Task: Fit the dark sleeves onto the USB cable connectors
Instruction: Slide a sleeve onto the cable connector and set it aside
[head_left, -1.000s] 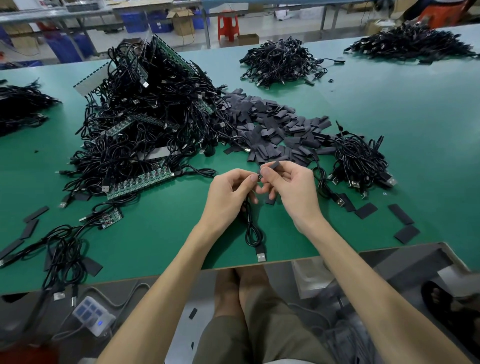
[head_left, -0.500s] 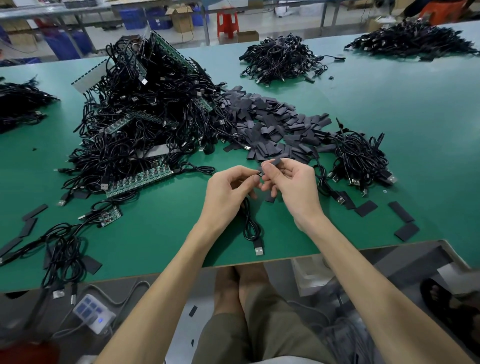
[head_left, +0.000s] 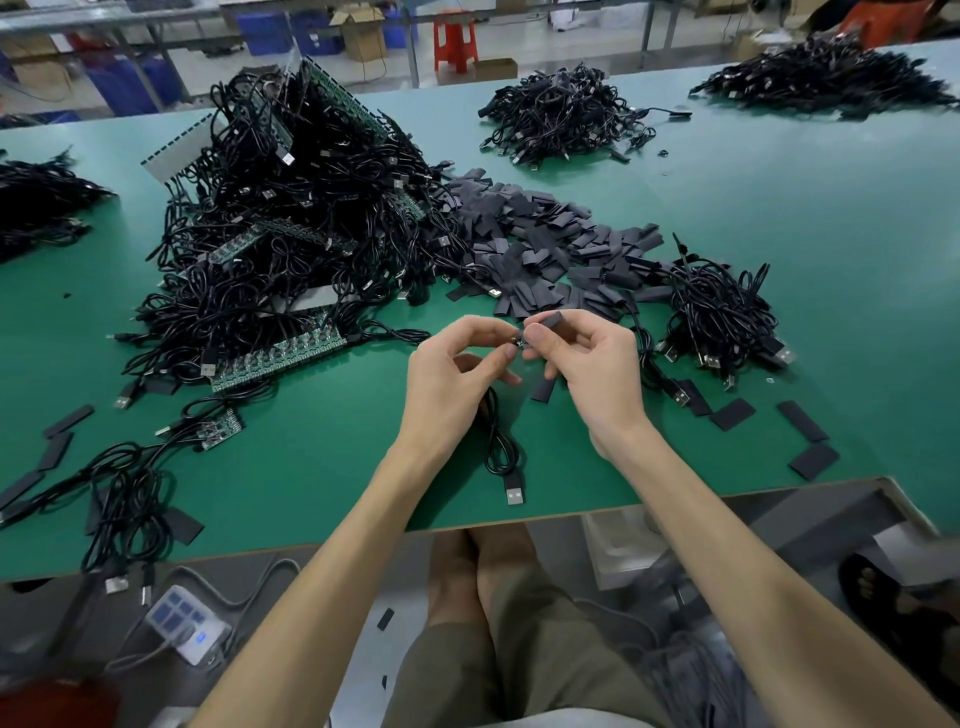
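**Sleeve met connector between pinching fingertips**

Head view: both hands were close together over the green table (head_left: 805, 218), a little in from its near edge. The left hand (head_left: 449, 379) pinched the far end of a black USB cable (head_left: 500, 441) between thumb and forefinger. The connector there was almost wholly covered by the fingertips, so its type could not be made out. The right hand (head_left: 589, 371) pinched a dark sleeve (head_left: 550, 319) between thumb and forefinger. Whether the sleeve touched the hidden connector or only lay just beside it could not be told.

The cable drooped from the left hand in a loop onto the table and ended in a bare USB plug (head_left: 514, 491) near the edge. Beyond the hands lay a pile of loose sleeves (head_left: 545, 244). To its left, a large cable heap (head_left: 291, 234) partly buried green circuit boards (head_left: 280, 358). To its right sat a smaller cable bundle (head_left: 722, 312).
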